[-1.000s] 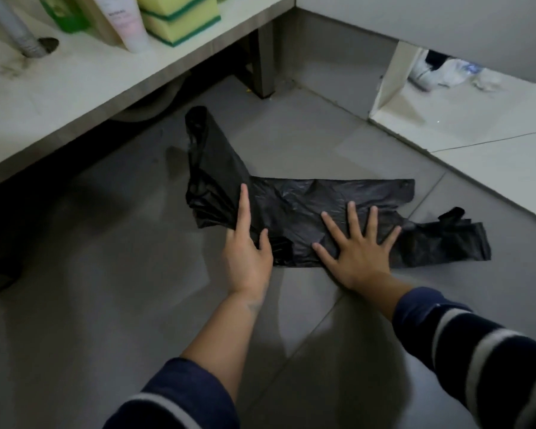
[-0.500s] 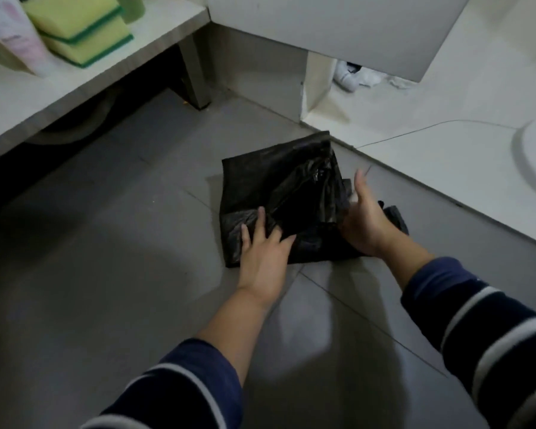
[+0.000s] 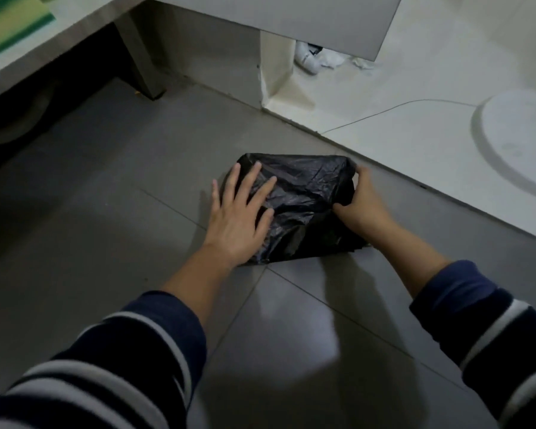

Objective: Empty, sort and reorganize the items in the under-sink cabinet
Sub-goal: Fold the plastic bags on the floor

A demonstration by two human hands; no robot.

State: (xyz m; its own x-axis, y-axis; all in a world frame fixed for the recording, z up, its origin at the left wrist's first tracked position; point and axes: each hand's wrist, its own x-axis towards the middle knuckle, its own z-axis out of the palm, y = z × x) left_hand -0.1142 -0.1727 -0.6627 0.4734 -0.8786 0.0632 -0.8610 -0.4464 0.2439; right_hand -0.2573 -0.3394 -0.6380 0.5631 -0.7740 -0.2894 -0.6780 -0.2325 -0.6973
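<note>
Left hand (image 3: 239,224) lies flat, fingers spread, pressing the folded black bag (image 3: 304,205); right hand (image 3: 361,205) pinches its right edge. Folding looks nearly done — next, probably one more tuck, keeping the slippery plastic pinned.

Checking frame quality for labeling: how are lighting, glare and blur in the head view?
Head view: dim overall, the black bag barely separating from the grey floor; soft glare patch on the tile near the sleeves; dark shadow under the shelf at upper left; white raised floor brighter; left hand and right hand slightly soft; wide-angle bending at edges.

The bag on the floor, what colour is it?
The bag is black, plain to see in the head view.
</note>
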